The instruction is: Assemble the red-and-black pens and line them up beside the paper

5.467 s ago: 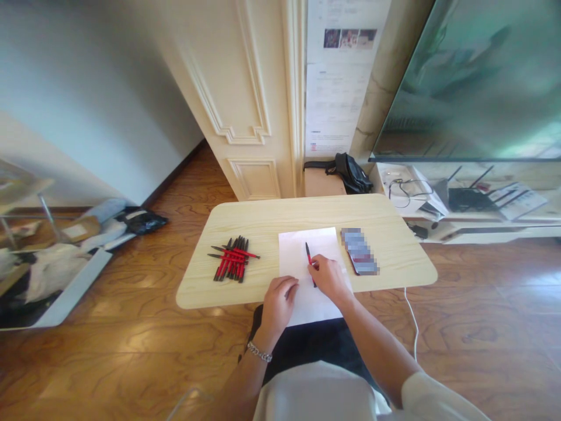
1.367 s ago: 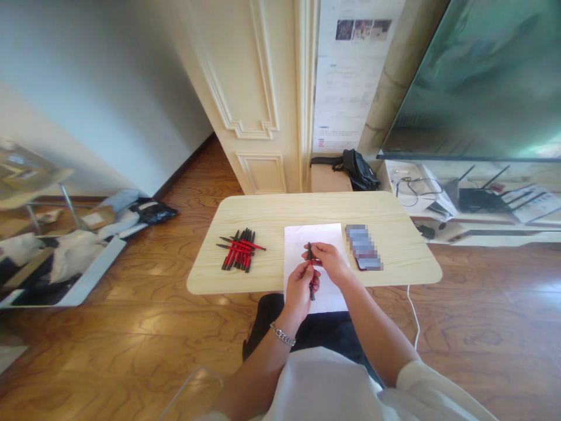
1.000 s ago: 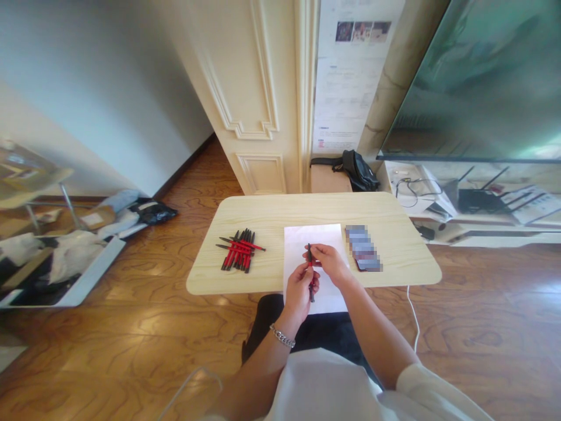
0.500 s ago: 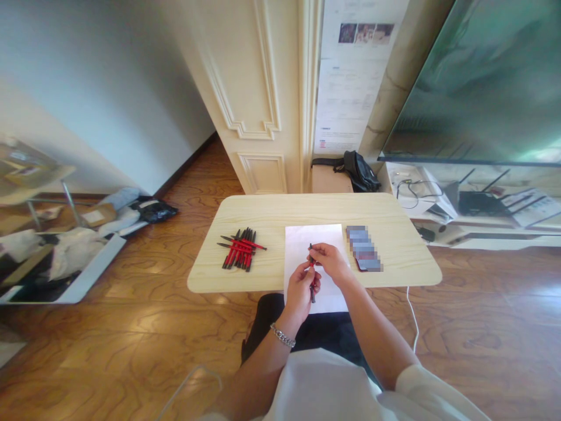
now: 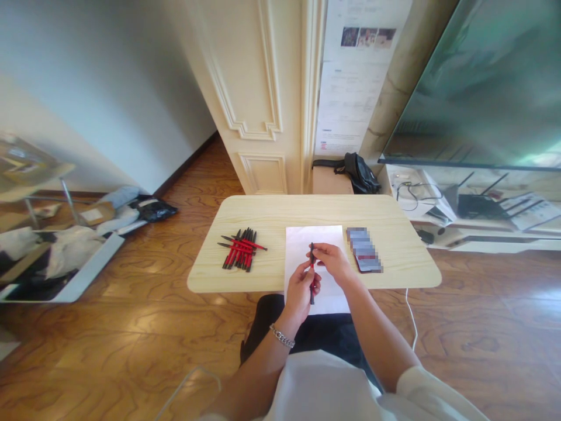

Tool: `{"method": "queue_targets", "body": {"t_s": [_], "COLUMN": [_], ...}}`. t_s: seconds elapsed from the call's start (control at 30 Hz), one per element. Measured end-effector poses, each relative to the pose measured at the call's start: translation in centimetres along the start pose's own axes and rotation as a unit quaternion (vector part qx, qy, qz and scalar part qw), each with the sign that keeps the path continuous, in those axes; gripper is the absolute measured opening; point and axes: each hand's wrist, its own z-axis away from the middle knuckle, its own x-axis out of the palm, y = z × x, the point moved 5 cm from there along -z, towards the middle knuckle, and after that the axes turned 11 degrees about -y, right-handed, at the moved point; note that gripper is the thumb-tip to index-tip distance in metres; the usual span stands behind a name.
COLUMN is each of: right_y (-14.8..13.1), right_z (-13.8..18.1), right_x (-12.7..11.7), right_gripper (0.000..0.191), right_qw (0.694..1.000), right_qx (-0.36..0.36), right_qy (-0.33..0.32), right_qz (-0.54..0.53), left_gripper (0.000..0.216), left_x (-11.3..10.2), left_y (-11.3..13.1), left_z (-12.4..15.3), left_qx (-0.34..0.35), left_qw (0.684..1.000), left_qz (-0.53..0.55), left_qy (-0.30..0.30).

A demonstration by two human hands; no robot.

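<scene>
My left hand (image 5: 300,290) is closed around the lower body of a red and black pen (image 5: 312,261), which stands roughly upright in the picture. Near its black upper end, the fingers of my right hand (image 5: 329,258) pinch the same pen. Both hands are over a white sheet of paper (image 5: 298,240) that overhangs the table's near edge. To the left lies a pile of several similar red and black pens (image 5: 240,250), some crossed over others.
A phone (image 5: 363,250) with a blurred-out screen lies right of the paper on the pale wooden table (image 5: 403,263). Behind the table are a black bag (image 5: 359,172) and a door panel (image 5: 258,105). A white cable (image 5: 412,321) hangs at the right.
The pen's black upper end shows more plainly between my right fingers, which have shifted very slightly. My left hand keeps its hold, and the pile is unchanged.
</scene>
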Motion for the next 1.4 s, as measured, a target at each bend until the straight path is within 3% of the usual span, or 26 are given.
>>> {"method": "queue_targets", "body": {"t_s": [0.4, 0.53, 0.63, 0.77, 0.93, 1.07, 1.2, 1.4], "right_y": [-1.6, -1.8, -1.4, -0.7, -0.1, -0.6, -1.7, -1.5], "right_z": [-2.3, -3.7, -4.1, -4.0, -4.0, -3.6, -1.8, 0.8], "right_x": [-1.3, -2.4, -1.8, 0.5, 2.1, 1.8, 1.3, 1.7], "right_gripper": [0.041, 0.039, 0.031, 0.015, 0.016, 0.019, 0.028, 0.028], "right_qw": [0.997, 0.988, 0.962, 0.901, 0.862, 0.874, 0.911, 0.963], "right_qx": [-0.023, -0.025, 0.01, 0.026, 0.032, 0.013, -0.04, -0.033], "right_qy": [0.073, 0.132, 0.143, 0.13, 0.126, 0.131, 0.141, 0.054], "right_qz": [0.0, 0.076, 0.232, 0.412, 0.49, 0.468, 0.386, 0.26], "left_gripper": [0.036, 0.034, 0.035, 0.038, 0.04, 0.042, 0.043, 0.037], "left_x": [-0.6, -1.3, -2.1, -2.7, -2.8, -2.6, -2.2, -1.3], "left_y": [0.5, 0.6, 0.7, 0.9, 0.8, 1.0, 1.2, 0.7], "left_z": [0.9, 1.4, 1.7, 1.8, 1.7, 1.6, 1.5, 1.1], "left_qx": [-0.014, -0.006, -0.003, -0.005, -0.006, -0.008, -0.01, -0.013], "left_qw": [1.0, 1.0, 1.0, 1.0, 0.999, 0.999, 0.999, 1.0], "left_qz": [-0.005, 0.0, 0.007, 0.017, 0.029, 0.039, 0.041, 0.027], "left_qy": [-0.004, -0.003, 0.008, 0.014, 0.02, 0.024, 0.025, 0.003]}}
